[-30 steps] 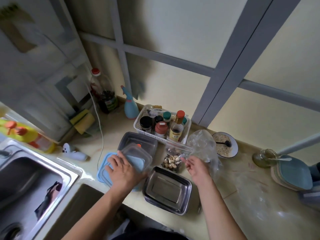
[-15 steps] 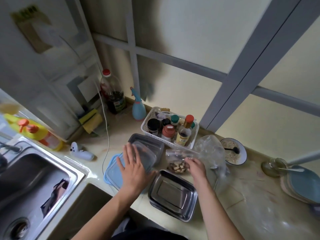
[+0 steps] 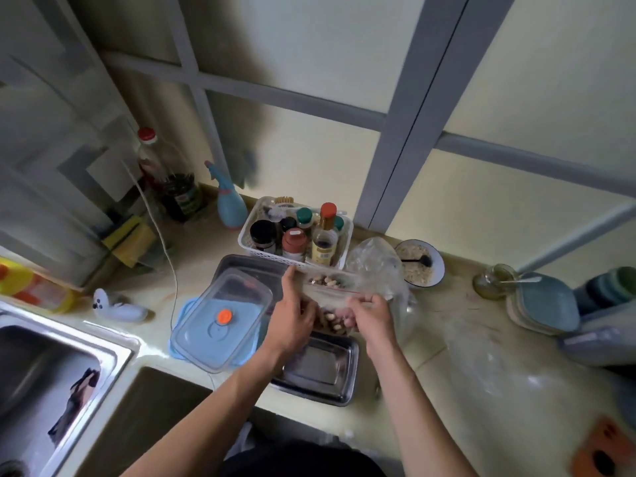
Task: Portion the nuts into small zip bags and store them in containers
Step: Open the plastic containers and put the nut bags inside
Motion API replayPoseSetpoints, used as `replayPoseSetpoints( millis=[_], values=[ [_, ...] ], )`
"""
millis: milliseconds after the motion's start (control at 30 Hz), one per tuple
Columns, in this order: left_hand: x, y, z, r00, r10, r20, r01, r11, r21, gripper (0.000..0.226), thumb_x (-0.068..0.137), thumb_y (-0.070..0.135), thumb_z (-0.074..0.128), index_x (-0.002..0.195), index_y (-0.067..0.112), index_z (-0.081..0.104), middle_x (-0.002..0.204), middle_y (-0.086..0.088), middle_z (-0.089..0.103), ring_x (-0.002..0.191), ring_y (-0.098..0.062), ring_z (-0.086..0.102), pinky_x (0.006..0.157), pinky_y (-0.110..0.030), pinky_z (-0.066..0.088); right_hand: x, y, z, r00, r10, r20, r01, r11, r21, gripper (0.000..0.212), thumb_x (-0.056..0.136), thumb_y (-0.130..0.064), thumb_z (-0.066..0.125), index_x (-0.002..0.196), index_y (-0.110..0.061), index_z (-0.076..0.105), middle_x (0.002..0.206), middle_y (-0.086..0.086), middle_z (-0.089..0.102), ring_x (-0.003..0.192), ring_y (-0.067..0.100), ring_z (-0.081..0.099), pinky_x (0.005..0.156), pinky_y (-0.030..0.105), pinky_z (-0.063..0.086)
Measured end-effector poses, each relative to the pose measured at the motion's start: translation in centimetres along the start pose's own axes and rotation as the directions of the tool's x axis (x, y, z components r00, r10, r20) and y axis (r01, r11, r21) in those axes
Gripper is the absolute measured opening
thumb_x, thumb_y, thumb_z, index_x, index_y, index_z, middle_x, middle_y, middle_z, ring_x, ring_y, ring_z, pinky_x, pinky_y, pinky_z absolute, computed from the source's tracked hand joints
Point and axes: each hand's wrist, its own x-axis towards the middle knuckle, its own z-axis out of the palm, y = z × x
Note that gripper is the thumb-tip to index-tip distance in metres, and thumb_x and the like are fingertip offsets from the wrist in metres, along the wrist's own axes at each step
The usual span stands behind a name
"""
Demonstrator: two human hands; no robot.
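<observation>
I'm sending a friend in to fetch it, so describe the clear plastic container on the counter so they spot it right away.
Start at the steel sink on the left; just right of it on the counter lies a blue lid. The clear plastic container sits on that lid. Unlike the metal trays beside it, it is see-through, showing the lid's orange dot.

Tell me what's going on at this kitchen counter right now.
A person holds a small zip bag of nuts with both hands over a steel tray. The left hand and right hand grip its top edge. A clear lidded container sits on the counter beside them.
</observation>
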Motion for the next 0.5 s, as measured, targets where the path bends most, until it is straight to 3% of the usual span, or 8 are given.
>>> replayPoseSetpoints(
  millis=[67,133,233,333,400,500],
  values=[
    [-0.5,0.2,0.1,0.999,0.031,-0.025,-0.032,0.997,-0.074,0.075,0.092,0.004,0.053,0.149,0.037,0.016,0.081,0.004,0.068,0.058,-0.012,0.061,0.059,-0.027,0.050,-1.0,0.3,-0.3,0.999,-0.054,0.000,0.054,0.998,0.023,0.019,0.099,-0.015,0.059,0.115,-0.021,0.052,0.072,0.005,0.076,0.055,0.014,0.059,0.056,0.029,0.048],
    [-1.1,0.7,0.2,0.995,0.090,-0.045,-0.094,0.991,-0.096,0.065,0.095,0.004,0.052,0.144,0.037,0.026,0.069,0.003,0.061,0.054,-0.010,0.056,0.052,-0.018,0.043,-1.7,0.3,-0.5,0.979,-0.201,0.017,0.201,0.980,0.014,0.025,0.103,-0.016,0.053,0.118,-0.035,0.054,0.073,0.004,0.074,0.060,0.012,0.061,0.062,0.030,0.052],
    [-1.7,1.5,-0.1,0.984,0.128,-0.120,-0.137,0.988,-0.066,0.049,0.096,0.004,0.050,0.132,0.034,0.040,0.068,0.002,0.059,0.059,-0.011,0.057,0.055,-0.021,0.044,-2.3,0.0,-1.0,0.912,-0.376,0.164,0.388,0.921,-0.046,0.020,0.103,-0.028,0.053,0.110,-0.038,0.068,0.078,-0.009,0.069,0.072,0.007,0.062,0.071,0.032,0.051],
    [-1.8,2.2,0.0,0.979,0.141,-0.144,-0.155,0.984,-0.091,0.035,0.094,0.001,0.049,0.111,0.032,0.057,0.074,0.001,0.064,0.063,-0.009,0.056,0.060,-0.023,0.046,-3.1,-0.9,-1.7,0.895,-0.291,0.339,0.348,0.929,-0.123,0.021,0.090,-0.043,0.071,0.109,-0.033,0.072,0.086,-0.017,0.069,0.084,-0.005,0.063,0.078,0.020,0.050],
    [-2.0,2.1,0.3,0.992,0.066,-0.110,-0.075,0.994,-0.073,0.029,0.090,0.002,0.049,0.091,0.027,0.064,0.071,0.008,0.065,0.062,-0.007,0.056,0.062,-0.025,0.048,-3.4,-1.1,-2.0,0.883,-0.199,0.426,0.347,0.886,-0.306,0.034,0.083,-0.032,0.079,0.115,-0.028,0.070,0.082,-0.019,0.065,0.081,-0.006,0.060,0.071,0.014,0.046],
    [-2.4,0.8,1.0,0.987,-0.160,-0.025,0.161,0.987,0.011,0.025,0.086,0.008,0.051,0.082,0.022,0.071,0.071,0.008,0.070,0.071,-0.014,0.067,0.071,-0.029,0.054,-3.9,-0.9,-1.7,0.878,-0.009,0.479,0.352,0.690,-0.632,0.043,0.080,-0.023,0.074,0.122,-0.021,0.068,0.110,-0.002,0.072,0.099,0.016,0.066,0.083,0.026,0.052]
  ],
)
